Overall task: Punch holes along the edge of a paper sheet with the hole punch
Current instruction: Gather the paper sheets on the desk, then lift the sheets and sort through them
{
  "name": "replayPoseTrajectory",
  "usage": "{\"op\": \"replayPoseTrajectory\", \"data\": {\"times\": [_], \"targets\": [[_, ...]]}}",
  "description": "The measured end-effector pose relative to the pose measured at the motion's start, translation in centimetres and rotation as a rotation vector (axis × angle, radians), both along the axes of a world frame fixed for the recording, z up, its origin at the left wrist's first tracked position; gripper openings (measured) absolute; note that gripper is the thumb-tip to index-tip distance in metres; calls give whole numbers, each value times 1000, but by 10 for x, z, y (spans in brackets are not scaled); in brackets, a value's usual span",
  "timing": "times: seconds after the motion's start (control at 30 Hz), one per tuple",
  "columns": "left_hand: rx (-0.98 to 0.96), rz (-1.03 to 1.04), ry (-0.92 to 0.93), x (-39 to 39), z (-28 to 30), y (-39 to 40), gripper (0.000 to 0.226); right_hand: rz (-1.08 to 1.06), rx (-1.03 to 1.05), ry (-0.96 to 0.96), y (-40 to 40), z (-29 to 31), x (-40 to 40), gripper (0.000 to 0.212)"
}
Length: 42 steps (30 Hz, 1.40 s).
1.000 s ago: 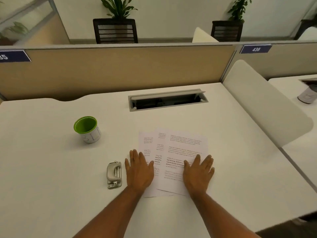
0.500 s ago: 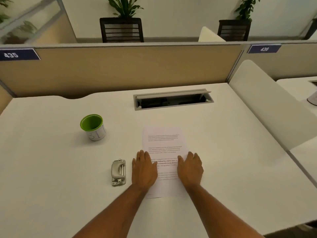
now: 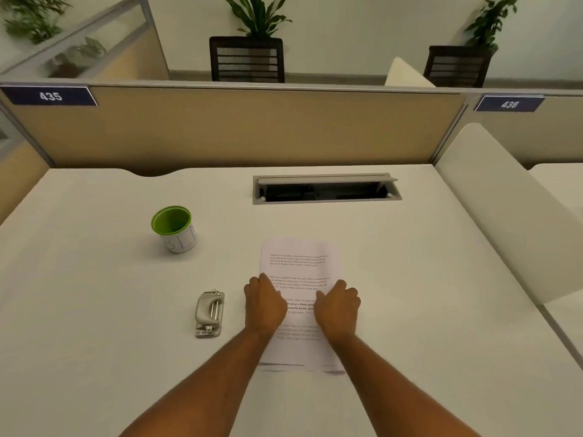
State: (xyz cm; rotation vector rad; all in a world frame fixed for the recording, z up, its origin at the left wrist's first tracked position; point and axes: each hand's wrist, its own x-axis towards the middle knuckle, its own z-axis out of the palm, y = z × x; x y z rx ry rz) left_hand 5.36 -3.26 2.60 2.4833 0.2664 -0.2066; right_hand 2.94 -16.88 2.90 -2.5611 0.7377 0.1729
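A printed paper stack lies flat on the white desk, squared up, with slightly offset sheet edges showing at its near end. My left hand rests at the stack's left edge and my right hand at its right edge. Both have their fingers curled in around the paper's sides. A grey metal hole punch sits on the desk just left of my left hand, untouched.
A green-lined cup stands at the left rear. An open cable hatch is set into the desk beyond the paper. A tan partition closes the back and a white divider the right side.
Two fanned sheets were slid together into one aligned stack. My hands, flat with fingers spread before, have moved to the stack's side edges and curled their fingers.
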Motion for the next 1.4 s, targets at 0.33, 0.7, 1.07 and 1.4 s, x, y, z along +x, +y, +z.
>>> {"op": "replayPoseTrajectory", "data": {"times": [0.33, 0.7, 1.07, 1.4], "targets": [[-317, 313, 236, 24, 9, 13, 45, -292, 710, 41, -17, -1, 21, 65], [-573, 183, 241, 20, 2, 27, 14, -228, 1025, -78, -46, -2, 16, 60], [-722, 133, 17, 27, 18, 33, 17, -151, 906, -298, -68, 12, 21, 15], [-771, 3, -317, 47, 81, 20, 13, -77, 982, -606, -69, 58, 38, 22]]}}
